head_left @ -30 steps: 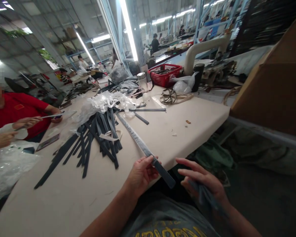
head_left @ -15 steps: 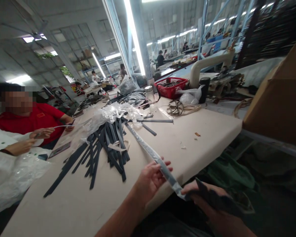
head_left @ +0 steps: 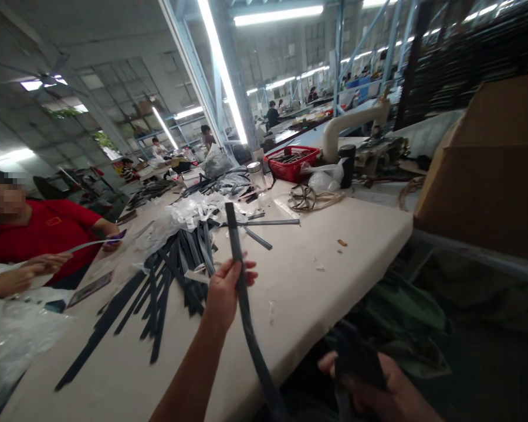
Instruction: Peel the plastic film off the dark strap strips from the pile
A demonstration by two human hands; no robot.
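My left hand is closed around a long dark strip, which stands nearly upright above the table and runs down toward my lap. My right hand sits low at the bottom right, closed on a bunch of dark strips. A pile of dark strips lies on the beige table just left of my left hand. Crumpled clear plastic sleeves lie behind the pile.
A person in a red shirt sits at the left, holding a strip. A red basket, a jar and a wire coil stand at the far end. A cardboard box is at the right. Green cloth lies below the table edge.
My left hand lifted the strip off the table and swung it upright; its clear sleeve is no longer on it. My right hand dropped lower with the dark bunch.
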